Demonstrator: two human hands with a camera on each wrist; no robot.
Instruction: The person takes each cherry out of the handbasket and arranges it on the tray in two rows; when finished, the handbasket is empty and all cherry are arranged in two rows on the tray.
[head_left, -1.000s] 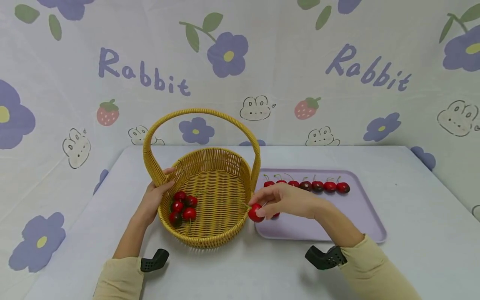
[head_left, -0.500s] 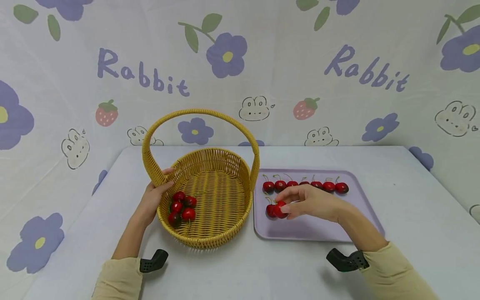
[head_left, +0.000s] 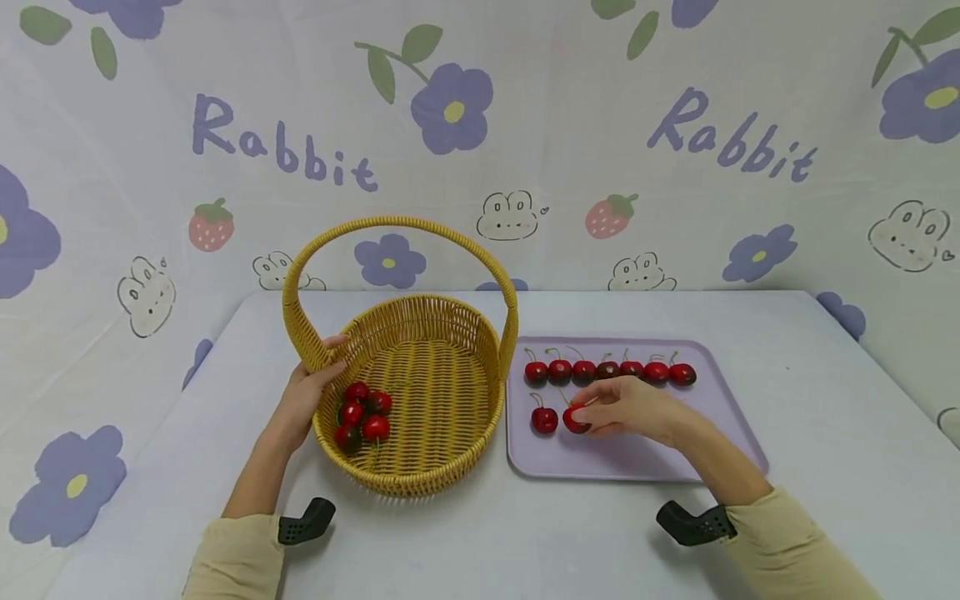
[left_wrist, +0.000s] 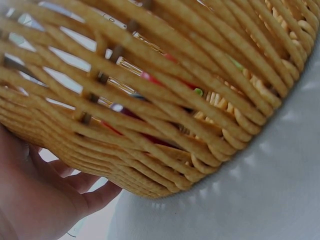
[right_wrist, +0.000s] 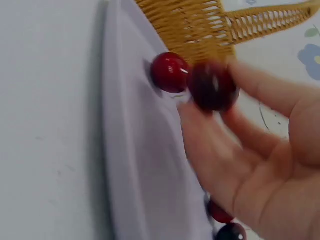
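My right hand [head_left: 633, 410] pinches a dark red cherry [head_left: 576, 418] between thumb and fingers over the lilac tray [head_left: 540, 463]. Just left of it, a single cherry [head_left: 544, 421] with its stem up sits on the tray. Behind them several cherries [head_left: 559, 372] stand in a row along the tray's far side. My left hand [head_left: 300, 402] grips the yellow wicker basket [head_left: 412, 482] at its left side, by the foot of the handle. Several cherries [head_left: 377, 428] lie together in the basket's left part. In the left wrist view, the weave [left_wrist: 150, 110] partly hides them.
The basket's tall arched handle [head_left: 397, 222] rises above the bowl, and its right foot comes close to the tray's left edge. A white cloth [head_left: 480, 542] covers the table. A patterned curtain [head_left: 555, 125] hangs behind and at the sides.
My right hand has moved right, from the basket's right rim to over the tray, carrying the cherry. It is now just right of the single cherry. My left hand has stayed on the basket.
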